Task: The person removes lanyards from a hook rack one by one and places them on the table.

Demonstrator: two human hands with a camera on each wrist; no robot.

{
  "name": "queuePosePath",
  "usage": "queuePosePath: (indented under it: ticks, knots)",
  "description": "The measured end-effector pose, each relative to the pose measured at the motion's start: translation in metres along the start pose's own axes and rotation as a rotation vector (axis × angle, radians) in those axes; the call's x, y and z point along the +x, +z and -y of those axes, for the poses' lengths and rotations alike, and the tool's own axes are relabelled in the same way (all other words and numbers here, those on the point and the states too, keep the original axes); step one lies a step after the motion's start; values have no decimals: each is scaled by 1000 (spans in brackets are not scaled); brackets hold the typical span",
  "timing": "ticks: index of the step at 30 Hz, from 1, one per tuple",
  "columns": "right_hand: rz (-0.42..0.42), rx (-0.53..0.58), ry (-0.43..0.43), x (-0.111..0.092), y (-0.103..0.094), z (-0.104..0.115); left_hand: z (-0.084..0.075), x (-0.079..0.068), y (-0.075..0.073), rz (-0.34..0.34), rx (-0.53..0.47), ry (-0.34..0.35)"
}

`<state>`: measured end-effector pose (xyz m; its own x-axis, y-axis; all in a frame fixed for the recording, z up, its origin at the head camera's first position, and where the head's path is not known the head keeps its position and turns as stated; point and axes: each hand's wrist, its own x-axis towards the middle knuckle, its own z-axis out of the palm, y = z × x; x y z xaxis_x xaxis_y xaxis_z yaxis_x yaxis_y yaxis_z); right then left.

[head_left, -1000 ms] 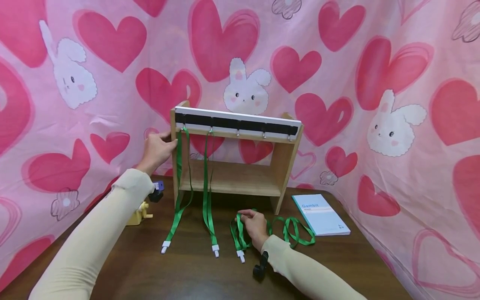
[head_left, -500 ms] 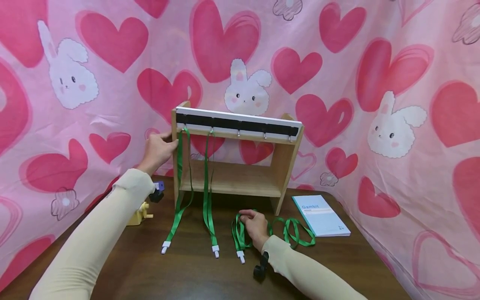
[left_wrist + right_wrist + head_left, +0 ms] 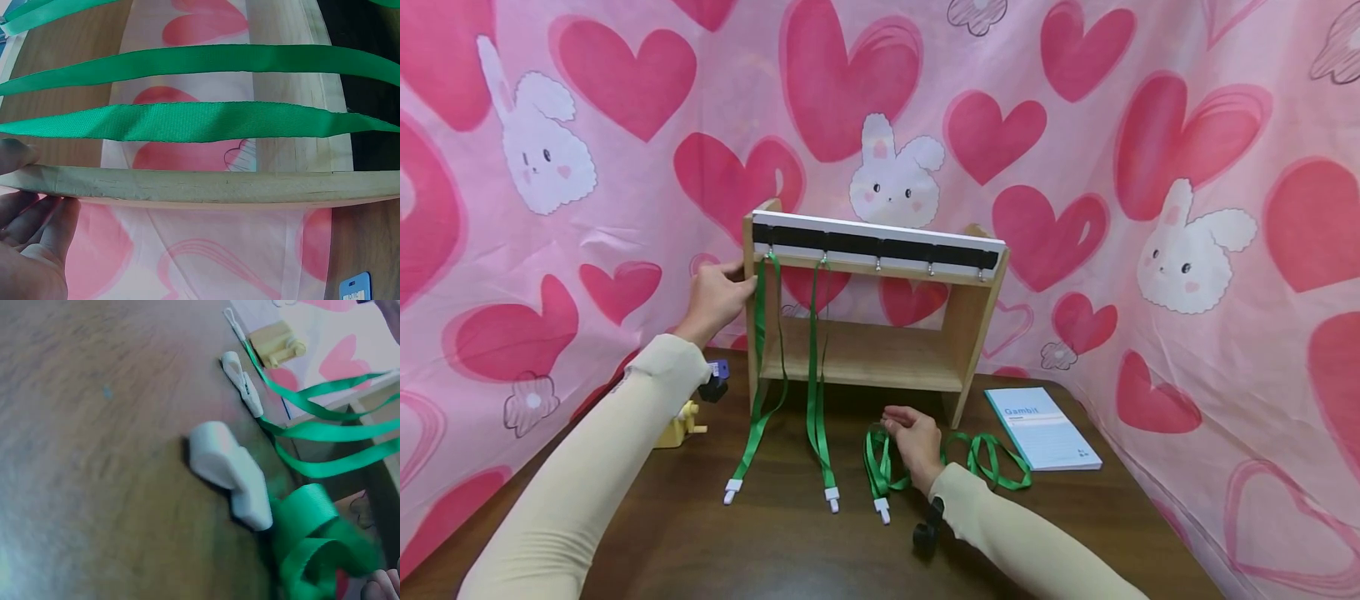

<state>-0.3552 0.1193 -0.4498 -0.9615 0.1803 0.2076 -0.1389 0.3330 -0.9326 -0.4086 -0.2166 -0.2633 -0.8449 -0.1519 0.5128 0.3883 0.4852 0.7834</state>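
Note:
My left hand (image 3: 715,298) grips the left side panel of a small wooden shelf (image 3: 865,354), thumb on one face and fingers on the other in the left wrist view. Two green lanyards hang from hooks on the shelf's front strip (image 3: 880,247); one strap (image 3: 206,122) passes close by that panel. On the table, my right hand (image 3: 917,442) pinches a folded green lanyard (image 3: 876,467) near its top. Its white clip (image 3: 228,472) lies on the wood, and only a bit of the fingers (image 3: 381,586) shows in the right wrist view.
Another coiled green lanyard (image 3: 996,465) lies right of my right hand. Beyond it is a white and blue notebook (image 3: 1043,429). A yellow object with a small crank (image 3: 679,427) stands left of the shelf. Hooks right of the hanging lanyards bear nothing. Heart-patterned cloth surrounds the table.
My right hand has risen slightly and shifted a little to the right at the folded lanyard. The clip stays put on the table. My left hand keeps its hold on the shelf.

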Motion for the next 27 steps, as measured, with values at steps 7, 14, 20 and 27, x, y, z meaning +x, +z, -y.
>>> queuePosePath:
  ticks: [7,14,20,27]
  knots:
    - [8,80,-81,3,-8,33,0,1,0,-3,4,4]
    - [-13,249,-226,18,-24,84,-2,1,0,3,4,4]
    - [-10,306,-305,28,-37,129,-1,0,1,5,5,3]
    - [7,214,-444,31,-36,173,-1,0,2,-2,9,7]
